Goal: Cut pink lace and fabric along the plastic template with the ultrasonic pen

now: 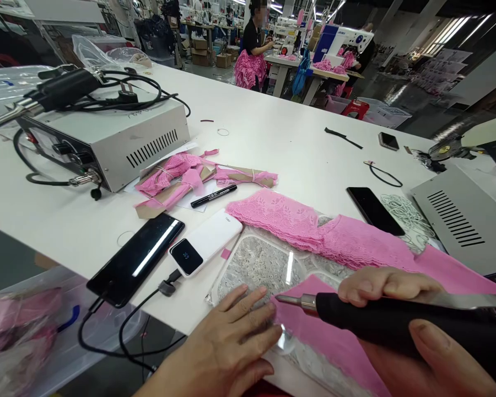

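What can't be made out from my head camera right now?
All in the head view:
Black, metal-tipped handheld tool: its rear end runs past the right edge.
Flat pink fabric: partly covered by the tool and right hand.
Grey, vented metal box on the right: cut off by the right edge.
Black cylindrical marker: its lettering is too small to read.

A head-worn camera looks forward and down, close over the white table (268,135).

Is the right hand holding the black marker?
No, the right hand holds a metal-tipped black tool; the black marker lies near the power bank.
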A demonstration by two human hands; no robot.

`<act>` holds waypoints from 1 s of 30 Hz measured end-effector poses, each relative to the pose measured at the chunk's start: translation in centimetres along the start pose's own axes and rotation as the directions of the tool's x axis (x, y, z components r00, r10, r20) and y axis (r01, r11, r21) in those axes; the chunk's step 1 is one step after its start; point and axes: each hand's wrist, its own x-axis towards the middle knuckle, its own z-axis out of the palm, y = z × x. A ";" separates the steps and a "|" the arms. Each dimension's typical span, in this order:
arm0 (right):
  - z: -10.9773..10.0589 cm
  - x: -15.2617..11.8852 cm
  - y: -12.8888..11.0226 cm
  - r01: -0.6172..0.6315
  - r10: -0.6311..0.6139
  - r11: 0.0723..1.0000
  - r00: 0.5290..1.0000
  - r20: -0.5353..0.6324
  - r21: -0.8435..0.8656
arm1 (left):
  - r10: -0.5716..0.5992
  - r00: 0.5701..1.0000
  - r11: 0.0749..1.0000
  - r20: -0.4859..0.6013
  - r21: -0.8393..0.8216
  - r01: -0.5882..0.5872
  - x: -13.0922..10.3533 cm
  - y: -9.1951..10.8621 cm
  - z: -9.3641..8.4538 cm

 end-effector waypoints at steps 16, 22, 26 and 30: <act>0.4 0.2 1.1 0.100 -0.101 0.995 0.994 0.034 0.016 | -0.004 1.000 0.999 -0.014 -0.041 0.003 0.2 0.0 -0.1; 0.2 0.1 1.7 0.114 -0.116 0.993 0.992 0.055 0.045 | -0.017 0.999 0.999 -0.047 -0.037 0.015 0.1 0.0 0.0; -0.9 1.5 -0.6 0.139 -0.134 0.987 0.989 -0.066 0.075 | 0.007 0.996 0.999 -0.089 0.038 -0.004 0.1 0.2 0.0; -4.7 3.5 -5.1 0.339 -0.278 0.936 0.872 -0.402 0.090 | 0.094 0.978 0.990 -0.184 0.125 -0.071 1.5 0.8 -0.1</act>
